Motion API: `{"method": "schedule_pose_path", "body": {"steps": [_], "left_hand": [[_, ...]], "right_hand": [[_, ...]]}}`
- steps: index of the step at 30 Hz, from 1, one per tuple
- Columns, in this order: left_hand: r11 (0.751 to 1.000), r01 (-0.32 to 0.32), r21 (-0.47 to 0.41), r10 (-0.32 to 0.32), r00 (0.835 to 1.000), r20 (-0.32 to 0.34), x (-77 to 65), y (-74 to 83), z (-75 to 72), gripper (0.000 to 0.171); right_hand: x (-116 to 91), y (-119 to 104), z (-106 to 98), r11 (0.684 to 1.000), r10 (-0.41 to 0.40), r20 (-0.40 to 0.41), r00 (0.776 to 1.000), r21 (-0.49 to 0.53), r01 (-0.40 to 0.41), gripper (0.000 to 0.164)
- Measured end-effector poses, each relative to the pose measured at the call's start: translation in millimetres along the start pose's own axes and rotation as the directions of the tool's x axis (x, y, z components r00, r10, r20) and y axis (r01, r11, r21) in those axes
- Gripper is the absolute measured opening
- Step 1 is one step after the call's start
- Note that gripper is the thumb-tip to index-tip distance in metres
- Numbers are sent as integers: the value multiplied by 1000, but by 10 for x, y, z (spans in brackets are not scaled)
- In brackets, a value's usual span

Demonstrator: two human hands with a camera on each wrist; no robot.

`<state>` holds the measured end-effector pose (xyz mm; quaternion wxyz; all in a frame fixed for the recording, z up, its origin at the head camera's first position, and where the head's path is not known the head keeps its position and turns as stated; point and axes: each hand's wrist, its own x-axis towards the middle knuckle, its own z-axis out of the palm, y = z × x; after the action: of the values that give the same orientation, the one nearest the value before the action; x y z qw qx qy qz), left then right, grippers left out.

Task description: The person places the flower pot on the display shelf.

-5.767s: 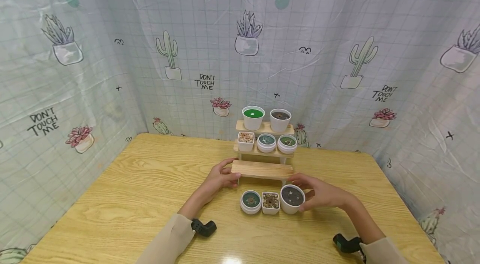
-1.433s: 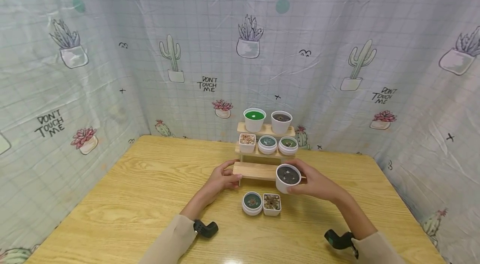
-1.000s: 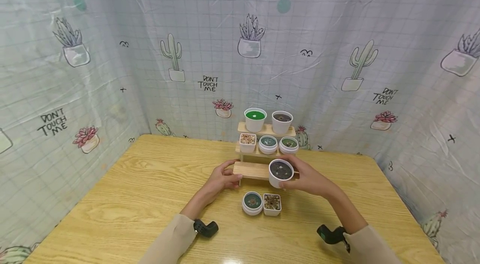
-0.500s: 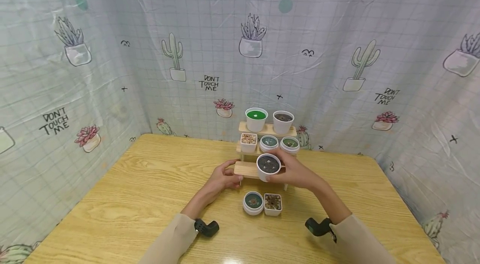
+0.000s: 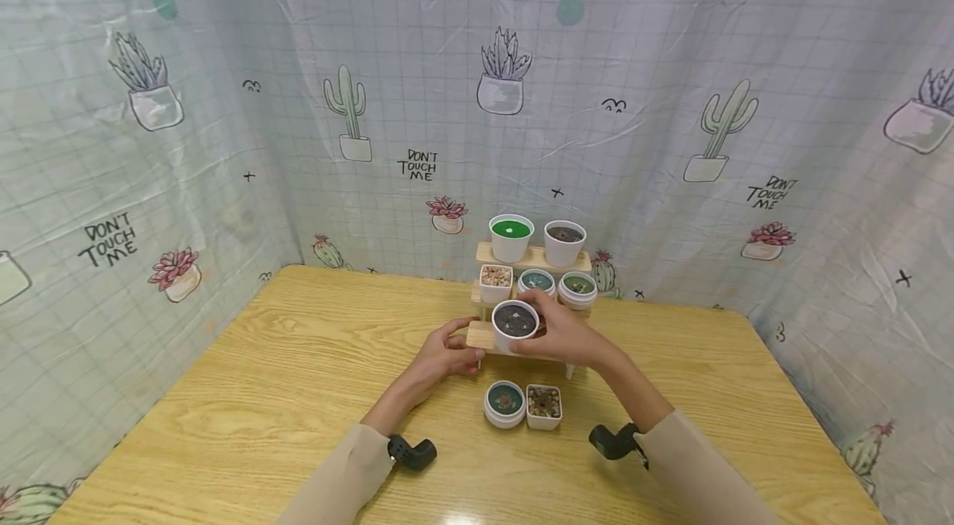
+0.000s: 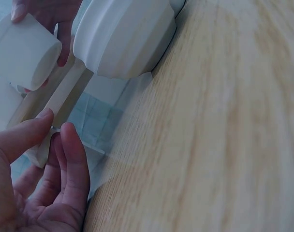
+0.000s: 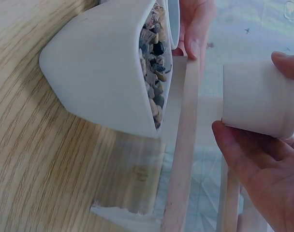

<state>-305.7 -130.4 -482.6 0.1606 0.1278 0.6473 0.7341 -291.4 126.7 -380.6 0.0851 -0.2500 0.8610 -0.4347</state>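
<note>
My right hand (image 5: 568, 334) grips a round white pot (image 5: 515, 321) with dark grey filling. It holds the pot over the left part of the lowest step of a wooden tiered stand (image 5: 479, 334); in the right wrist view a gap shows between pot (image 7: 256, 99) and step (image 7: 183, 130). My left hand (image 5: 441, 355) pinches that step's left end, thumb above and fingers below, as the left wrist view shows. In front of the stand, a round white pot (image 5: 504, 402) with teal filling and a square pot of pebbles (image 5: 543, 405) sit side by side on the table.
On the middle step stand a square pot with light pebbles (image 5: 495, 282), a teal-filled pot (image 5: 537, 281) and a green-filled one (image 5: 578, 288). Up top are a bright green pot (image 5: 511, 237) and a dark-filled pot (image 5: 564, 242). A printed curtain (image 5: 417, 78) hangs behind the table (image 5: 298, 376).
My right hand has lifted the dark-filled pot from beside the square pebble pot and carried it back and left over the lowest step. My left hand has kept its hold on the stand.
</note>
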Motion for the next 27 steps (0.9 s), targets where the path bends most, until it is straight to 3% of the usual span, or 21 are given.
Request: {"method": "schedule_pose_path", "body": {"steps": [10, 27], "left_hand": [[1000, 1, 4, -1, 1000, -9, -8, -5, -1, 74], [1000, 7, 4, -7, 1000, -5, 19, -8, -1, 78]], "right_hand": [[96, -20, 114, 999, -31, -32, 999, -13, 31, 72], [187, -29, 284, 1000, 21, -77, 997, 0, -21, 74]]}}
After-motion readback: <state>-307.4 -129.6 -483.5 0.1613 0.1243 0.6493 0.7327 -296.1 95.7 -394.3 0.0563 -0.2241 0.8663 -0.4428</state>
